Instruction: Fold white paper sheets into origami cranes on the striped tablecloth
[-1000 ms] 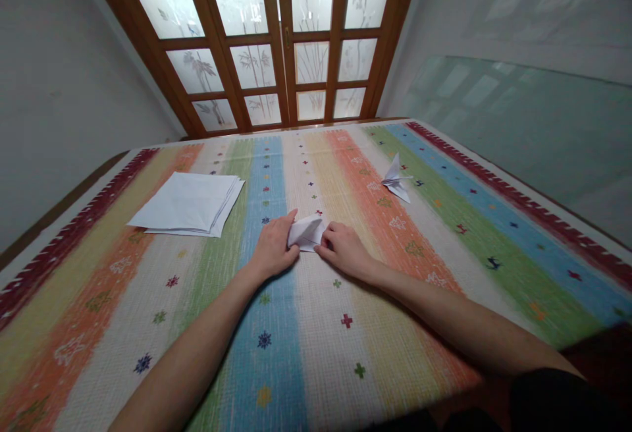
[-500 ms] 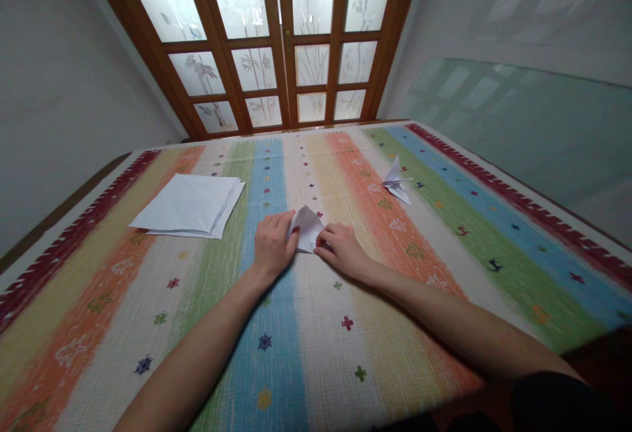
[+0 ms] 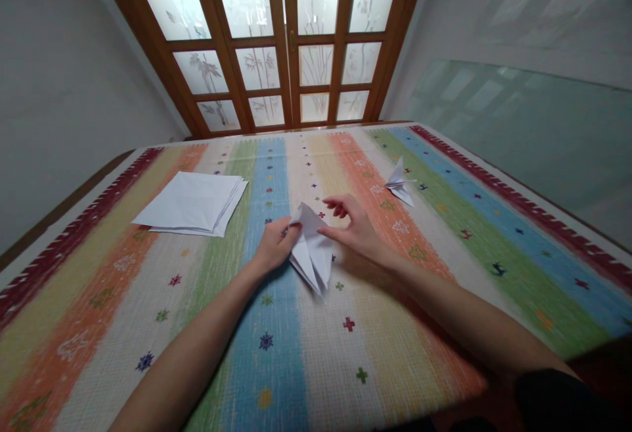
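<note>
A folded sheet of white paper (image 3: 314, 251) is held just over the middle of the table, its split, pointed flaps turned towards me. My left hand (image 3: 276, 242) pinches its left edge, thumb on top and the other fingers tucked out of sight behind. On the other side, my right hand (image 3: 351, 226) has its fingers raised and apart, curled loosely in the air. Its thumb tip is at the paper's upper right edge; whether it presses there I cannot tell.
A stack of white paper sheets (image 3: 192, 203) lies to the left. Towards the back right stands a folded paper crane (image 3: 401, 184). A striped cloth (image 3: 266, 379) covers the table. Beyond the far edge are wooden doors with glass panes (image 3: 291, 83).
The folded paper has come up and turned, so its split points now face me. My right hand has lifted and its fingers have opened from their pinch. My left hand keeps its grip.
</note>
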Demonstrator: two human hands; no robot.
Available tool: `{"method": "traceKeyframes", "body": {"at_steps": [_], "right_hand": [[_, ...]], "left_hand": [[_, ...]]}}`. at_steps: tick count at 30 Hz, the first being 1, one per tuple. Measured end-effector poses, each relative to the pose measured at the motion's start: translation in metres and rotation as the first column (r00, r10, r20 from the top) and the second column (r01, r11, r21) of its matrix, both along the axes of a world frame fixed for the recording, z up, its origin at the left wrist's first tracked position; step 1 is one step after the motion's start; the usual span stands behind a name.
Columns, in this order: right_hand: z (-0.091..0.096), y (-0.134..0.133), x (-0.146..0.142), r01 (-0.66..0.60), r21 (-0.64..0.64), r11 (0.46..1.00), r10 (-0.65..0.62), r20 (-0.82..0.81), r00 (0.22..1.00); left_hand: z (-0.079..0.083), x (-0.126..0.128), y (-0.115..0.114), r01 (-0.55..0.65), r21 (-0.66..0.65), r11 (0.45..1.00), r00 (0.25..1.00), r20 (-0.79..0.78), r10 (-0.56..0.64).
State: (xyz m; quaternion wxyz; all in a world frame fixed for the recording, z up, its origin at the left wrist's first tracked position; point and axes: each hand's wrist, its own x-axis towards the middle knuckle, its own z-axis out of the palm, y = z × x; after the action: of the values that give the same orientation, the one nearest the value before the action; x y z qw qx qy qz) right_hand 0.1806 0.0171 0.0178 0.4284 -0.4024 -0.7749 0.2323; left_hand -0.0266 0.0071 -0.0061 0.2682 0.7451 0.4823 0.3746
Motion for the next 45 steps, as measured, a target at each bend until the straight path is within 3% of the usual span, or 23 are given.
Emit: {"method": "traceKeyframes", "body": {"at_steps": [4,8,16,22,26,28,33,45], "right_hand": [[0.017,0.014,-0.004,-0.211,-0.195,0.958,0.199,-0.079,0.977],[0.017,0.014,-0.015,-0.264,-0.320,0.910,0.232,-0.135,0.963],[0.013,0.012,-0.017,-0.253,-0.385,0.888,0.188,-0.197,0.962],[0.017,0.013,-0.013,-0.302,-0.433,0.850,0.217,-0.235,0.947],[0.020,0.012,-0.014,-0.238,-0.428,0.872,0.162,-0.205,0.965],[0.019,0.012,-0.016,-0.242,-0.422,0.874,0.161,-0.217,0.963],[0.014,0.011,-0.020,-0.253,-0.425,0.869,0.127,-0.302,0.945],[0.007,0.007,-0.026,-0.120,-0.360,0.925,0.013,-0.286,0.958]], "left_hand": [[0.002,0.002,0.000,0.215,-0.241,0.946,0.967,0.186,-0.173],[0.004,0.003,-0.002,0.343,-0.380,0.859,0.932,0.251,-0.261],[0.008,0.002,-0.006,0.407,-0.457,0.791,0.909,0.290,-0.300],[0.007,0.001,-0.006,0.410,-0.478,0.777,0.905,0.317,-0.282],[0.008,0.003,-0.007,0.437,-0.497,0.750,0.893,0.343,-0.293],[0.008,0.004,-0.006,0.430,-0.473,0.769,0.892,0.352,-0.282],[0.004,0.005,-0.002,0.308,-0.340,0.889,0.925,0.327,-0.195],[0.013,0.012,-0.007,0.182,-0.262,0.948,0.970,0.207,-0.130]]}}
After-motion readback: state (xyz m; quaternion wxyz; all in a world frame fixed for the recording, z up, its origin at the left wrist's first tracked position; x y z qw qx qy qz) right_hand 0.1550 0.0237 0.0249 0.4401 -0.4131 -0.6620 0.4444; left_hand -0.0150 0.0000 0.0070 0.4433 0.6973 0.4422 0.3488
